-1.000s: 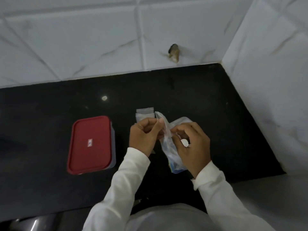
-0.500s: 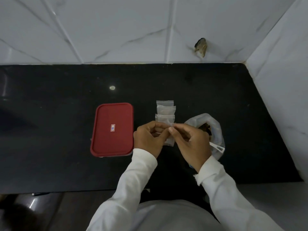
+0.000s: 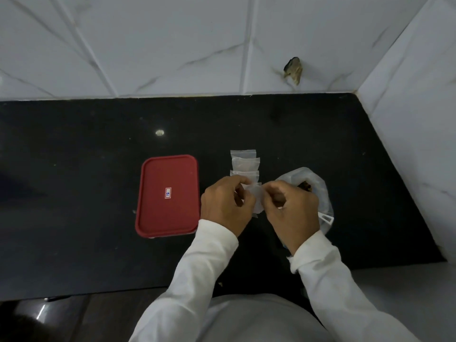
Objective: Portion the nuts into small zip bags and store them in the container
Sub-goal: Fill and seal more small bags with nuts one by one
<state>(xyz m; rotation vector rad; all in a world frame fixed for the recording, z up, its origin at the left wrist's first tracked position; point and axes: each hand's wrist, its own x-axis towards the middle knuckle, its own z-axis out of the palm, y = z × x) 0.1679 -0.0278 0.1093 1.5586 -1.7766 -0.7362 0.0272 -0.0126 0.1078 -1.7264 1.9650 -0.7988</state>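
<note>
I pinch one small zip bag [image 3: 256, 199] with both hands: my left hand [image 3: 225, 203] holds its left edge and my right hand [image 3: 291, 213] holds its right edge, with fingers curled on it. More small zip bags [image 3: 244, 164] lie in a row just behind it on the black worktop [image 3: 74, 156], each one partly on the next. The big bag of nuts [image 3: 320, 201] sits open just behind my right hand, and the container [image 3: 167, 196], red lid on, sits left of my left hand.
</note>
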